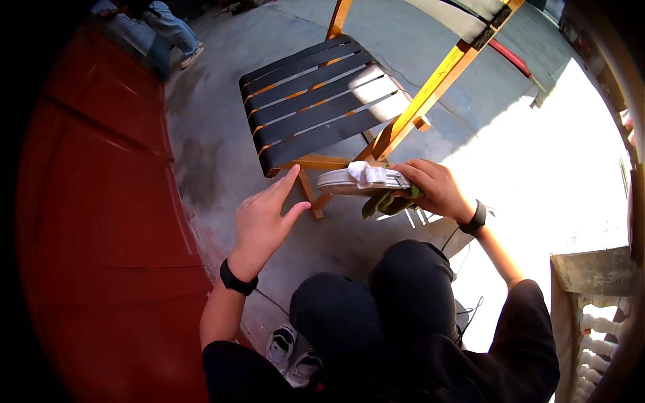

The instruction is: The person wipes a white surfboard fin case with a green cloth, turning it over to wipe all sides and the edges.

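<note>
My right hand (433,189) grips the right end of a white zippered case (337,181) with a white webbing strap on its near side. A green, leaf-like or cloth piece (388,204) hangs below the case, by the same fingers; its exact kind is unclear. To the left of the case, my left hand (267,211) is raised with thumb and fingers apart, touching nothing. Beyond both hands stands a wooden folding chair with a seat of black straps (317,106). The far side of the case is hidden.
A dark red panelled surface (111,201) runs along the left. Another person's legs (171,27) show at the upper left. A red rod-like object (511,59) lies beyond the chair. Thin cables (272,301) hang near my knees. A white balustrade (599,347) stands at the lower right.
</note>
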The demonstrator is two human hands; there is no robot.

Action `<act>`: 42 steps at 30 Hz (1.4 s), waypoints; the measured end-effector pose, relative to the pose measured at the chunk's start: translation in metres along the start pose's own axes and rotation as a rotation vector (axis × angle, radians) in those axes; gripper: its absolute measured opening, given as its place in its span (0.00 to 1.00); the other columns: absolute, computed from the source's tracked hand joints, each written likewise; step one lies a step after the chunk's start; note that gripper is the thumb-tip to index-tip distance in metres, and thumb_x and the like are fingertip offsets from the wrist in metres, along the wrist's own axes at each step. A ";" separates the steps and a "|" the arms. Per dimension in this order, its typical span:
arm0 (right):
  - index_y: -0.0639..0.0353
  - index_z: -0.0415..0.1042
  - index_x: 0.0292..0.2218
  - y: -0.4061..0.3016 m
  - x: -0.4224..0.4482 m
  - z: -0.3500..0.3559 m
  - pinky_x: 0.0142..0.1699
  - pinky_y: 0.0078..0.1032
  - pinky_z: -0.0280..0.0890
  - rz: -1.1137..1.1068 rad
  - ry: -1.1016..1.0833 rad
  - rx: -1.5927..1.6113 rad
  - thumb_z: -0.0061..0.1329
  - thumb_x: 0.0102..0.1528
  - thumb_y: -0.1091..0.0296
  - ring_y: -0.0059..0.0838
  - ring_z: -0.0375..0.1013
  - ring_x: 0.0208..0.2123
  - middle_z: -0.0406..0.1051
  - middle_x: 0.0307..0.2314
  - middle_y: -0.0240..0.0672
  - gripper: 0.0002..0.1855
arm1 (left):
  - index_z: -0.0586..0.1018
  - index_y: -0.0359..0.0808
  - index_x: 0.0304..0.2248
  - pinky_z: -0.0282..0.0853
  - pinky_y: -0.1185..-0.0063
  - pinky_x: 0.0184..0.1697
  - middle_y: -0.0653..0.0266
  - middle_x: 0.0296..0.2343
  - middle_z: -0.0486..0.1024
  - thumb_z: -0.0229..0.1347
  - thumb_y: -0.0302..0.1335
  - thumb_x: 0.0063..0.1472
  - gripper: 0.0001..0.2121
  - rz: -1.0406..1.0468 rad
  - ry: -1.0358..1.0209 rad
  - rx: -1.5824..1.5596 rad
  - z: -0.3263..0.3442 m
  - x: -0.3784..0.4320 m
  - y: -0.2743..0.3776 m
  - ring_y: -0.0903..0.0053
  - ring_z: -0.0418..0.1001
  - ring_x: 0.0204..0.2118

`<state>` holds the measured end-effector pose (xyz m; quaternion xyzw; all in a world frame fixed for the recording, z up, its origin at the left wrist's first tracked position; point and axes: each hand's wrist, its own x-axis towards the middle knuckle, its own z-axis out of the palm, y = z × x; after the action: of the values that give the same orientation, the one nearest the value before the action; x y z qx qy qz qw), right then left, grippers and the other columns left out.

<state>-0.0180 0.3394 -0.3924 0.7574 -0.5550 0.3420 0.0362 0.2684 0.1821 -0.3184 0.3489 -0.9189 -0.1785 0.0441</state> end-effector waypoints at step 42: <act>0.58 0.74 0.37 0.030 -0.105 0.054 0.34 0.31 0.71 0.057 0.394 -0.266 0.54 0.42 0.78 0.39 0.74 0.32 0.72 0.30 0.36 0.17 | 0.72 0.35 0.45 0.69 0.68 0.50 0.54 0.42 0.74 0.60 0.41 0.51 0.26 0.744 0.769 0.586 0.105 0.139 0.051 0.61 0.73 0.46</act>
<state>-0.0341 0.3906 -0.5022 0.6487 -0.5985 0.4079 0.2336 0.1102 0.1572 -0.4044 0.0416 -0.9084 0.2478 0.3342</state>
